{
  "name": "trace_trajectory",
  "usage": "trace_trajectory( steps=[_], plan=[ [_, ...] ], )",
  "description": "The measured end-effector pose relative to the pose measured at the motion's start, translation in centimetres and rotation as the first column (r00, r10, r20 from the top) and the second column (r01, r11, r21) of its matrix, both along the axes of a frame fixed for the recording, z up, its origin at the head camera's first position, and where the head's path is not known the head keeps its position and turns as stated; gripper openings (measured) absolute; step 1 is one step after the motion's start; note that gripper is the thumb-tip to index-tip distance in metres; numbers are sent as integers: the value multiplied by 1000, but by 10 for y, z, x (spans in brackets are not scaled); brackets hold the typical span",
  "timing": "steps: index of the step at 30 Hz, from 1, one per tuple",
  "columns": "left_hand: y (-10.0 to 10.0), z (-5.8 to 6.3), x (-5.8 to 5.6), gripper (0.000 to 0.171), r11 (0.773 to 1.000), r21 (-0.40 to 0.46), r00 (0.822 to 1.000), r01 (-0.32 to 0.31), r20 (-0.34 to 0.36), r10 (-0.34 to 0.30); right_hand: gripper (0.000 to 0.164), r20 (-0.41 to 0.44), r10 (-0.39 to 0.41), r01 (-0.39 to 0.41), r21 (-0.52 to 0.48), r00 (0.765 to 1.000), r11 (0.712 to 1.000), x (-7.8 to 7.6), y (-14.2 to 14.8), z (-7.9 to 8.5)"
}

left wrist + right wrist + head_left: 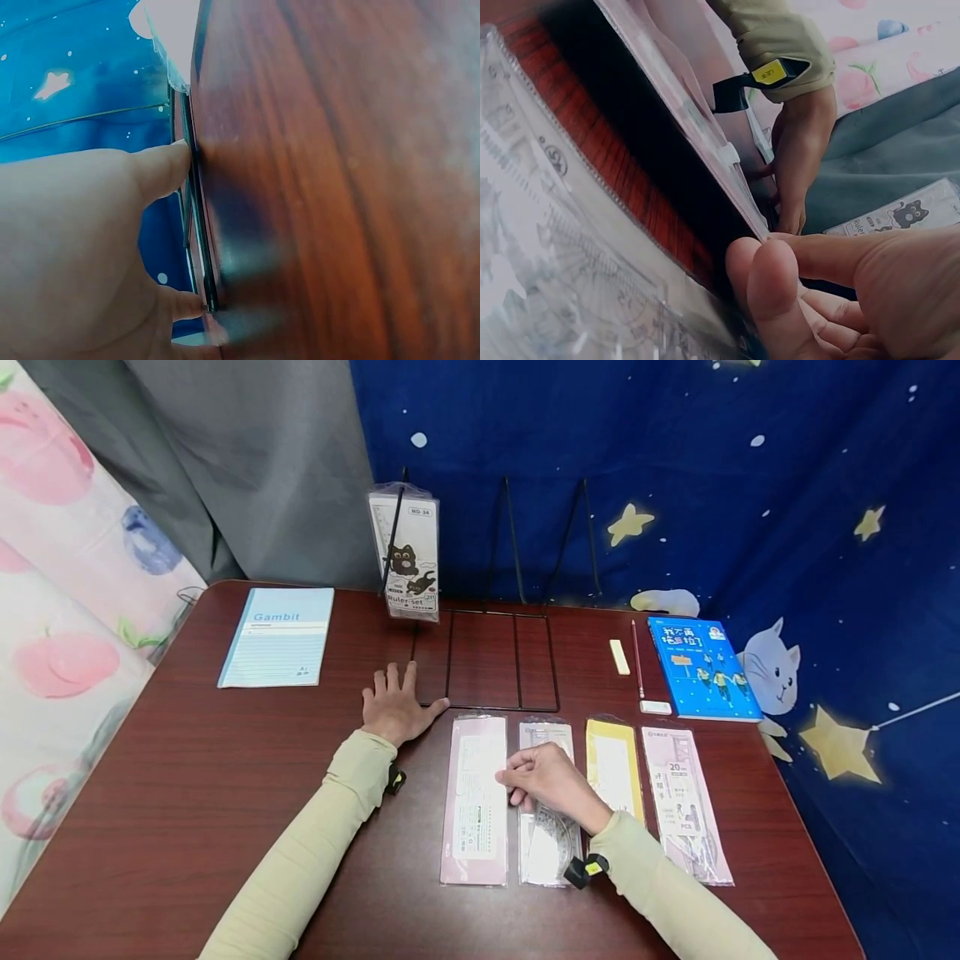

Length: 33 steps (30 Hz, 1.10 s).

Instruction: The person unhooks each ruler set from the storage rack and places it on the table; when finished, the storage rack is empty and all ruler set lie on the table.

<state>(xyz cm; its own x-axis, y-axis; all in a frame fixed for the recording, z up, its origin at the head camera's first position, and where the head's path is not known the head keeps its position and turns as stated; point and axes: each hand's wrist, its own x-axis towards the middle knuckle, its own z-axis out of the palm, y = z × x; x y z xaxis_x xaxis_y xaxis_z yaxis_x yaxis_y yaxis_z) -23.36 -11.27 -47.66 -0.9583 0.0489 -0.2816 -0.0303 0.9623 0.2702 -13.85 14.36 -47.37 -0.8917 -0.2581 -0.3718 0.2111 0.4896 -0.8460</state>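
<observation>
Low centre of the frame, the right hand [553, 781] is pinching the edge of the pink ruler pack [476, 799], lying flat beside the clear ruler set [546, 827]. Just above and left, the left hand [397, 703] lies flat and relaxed, thumb against the wire rack [486, 660]. That slick sleeve could easily slip from such a thin pinch, or drag its neighbour along.

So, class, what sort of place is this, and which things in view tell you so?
Probably a staged stationery desk, not a real shop or classroom: a wooden table with packaged ruler sets laid in a row, a wire display stand, and hung starry cloth as backdrop.
</observation>
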Motion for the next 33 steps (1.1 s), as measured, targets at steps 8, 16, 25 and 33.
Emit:
trace_trajectory(
  steps=[8,16,25,33],
  plan=[
    [1,-4,-4,97,1000,4,1000,0,19,0,9,-1,-11,11,43,1000,999,2,1,0],
    [0,-6,-4,96,1000,-4,1000,-1,14,1,11,18,-28,27,37,999,999,4,4,3],
    [1,-6,-5,98,1000,-5,1000,3,13,-3,21,-267,-24,95,258,963,962,-34,38,37],
    [1,-5,-3,97,1000,8,1000,-5,16,4,83,-319,183,14,527,930,850,-97,67,16]
  ],
)
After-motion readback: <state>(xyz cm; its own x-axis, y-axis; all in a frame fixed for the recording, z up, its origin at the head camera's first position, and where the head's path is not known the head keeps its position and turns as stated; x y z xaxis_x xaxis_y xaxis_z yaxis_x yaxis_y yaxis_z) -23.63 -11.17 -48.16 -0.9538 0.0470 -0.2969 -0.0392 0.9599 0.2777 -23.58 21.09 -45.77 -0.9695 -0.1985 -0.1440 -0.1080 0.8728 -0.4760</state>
